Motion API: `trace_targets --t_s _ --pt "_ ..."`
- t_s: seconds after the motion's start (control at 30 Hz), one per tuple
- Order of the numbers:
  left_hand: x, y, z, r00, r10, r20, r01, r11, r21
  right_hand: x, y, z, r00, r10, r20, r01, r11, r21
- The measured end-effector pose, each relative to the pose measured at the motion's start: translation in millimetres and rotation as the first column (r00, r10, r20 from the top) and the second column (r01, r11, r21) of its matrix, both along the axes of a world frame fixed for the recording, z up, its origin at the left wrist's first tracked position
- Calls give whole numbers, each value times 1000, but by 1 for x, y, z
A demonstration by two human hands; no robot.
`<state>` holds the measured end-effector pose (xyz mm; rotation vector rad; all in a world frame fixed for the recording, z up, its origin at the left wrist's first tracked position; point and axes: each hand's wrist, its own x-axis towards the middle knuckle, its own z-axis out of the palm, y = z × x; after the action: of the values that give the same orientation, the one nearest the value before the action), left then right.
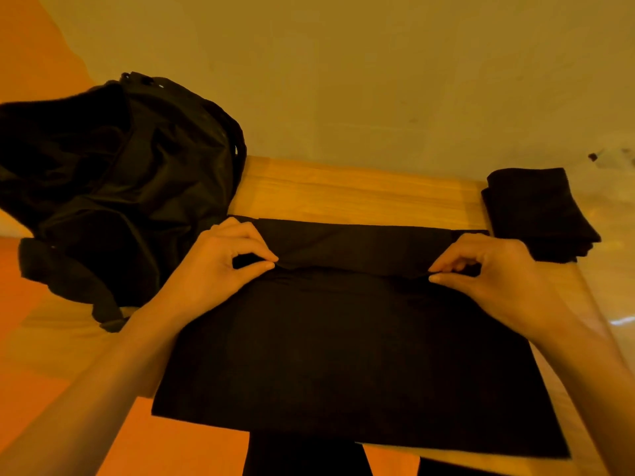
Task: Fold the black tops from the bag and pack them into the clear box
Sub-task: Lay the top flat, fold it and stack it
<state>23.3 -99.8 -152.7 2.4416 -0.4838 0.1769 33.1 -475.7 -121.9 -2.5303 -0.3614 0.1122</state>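
Note:
A black top lies flat across the wooden table, its near edge hanging over the front. Its far part is turned back toward me as a band. My left hand pinches the left end of that folded edge between thumb and fingers. My right hand pinches the right end the same way. A black bag slumps on the table's left side, open and crumpled. Folded black tops are stacked at the right edge. The clear box is hard to make out.
A plain wall rises right behind the table. Bare wood shows between the bag and the stack, beyond the top. The orange floor shows on the left and below the table front, with dark legs under the front edge.

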Motion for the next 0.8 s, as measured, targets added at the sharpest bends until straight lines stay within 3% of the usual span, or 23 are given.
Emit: trace_targets --t_s 0.17,0.3,0.37,0.5,0.6,0.8 --pt "-2 4 3 998 -51 -35 55 993 103 -2 -1 3 995 95 -41 -101 974 -205" --pt "-2 -4 13 996 6 89 -9 1000 28 2 7 15 998 62 4 -61 989 -138" --pt "5 -20 19 993 28 111 -32 999 35 12 17 20 994 95 -57 -104 979 -177" --pt "28 -50 13 997 37 -65 -14 949 315 32 50 10 991 118 58 -100 964 -248" --pt "36 -57 -3 981 118 -151 -13 825 565 36 66 -23 995 59 -82 -92 870 -485" --pt "35 -50 -31 983 162 -84 -76 784 616 29 60 -56 1000 -6 -3 3 840 -543"
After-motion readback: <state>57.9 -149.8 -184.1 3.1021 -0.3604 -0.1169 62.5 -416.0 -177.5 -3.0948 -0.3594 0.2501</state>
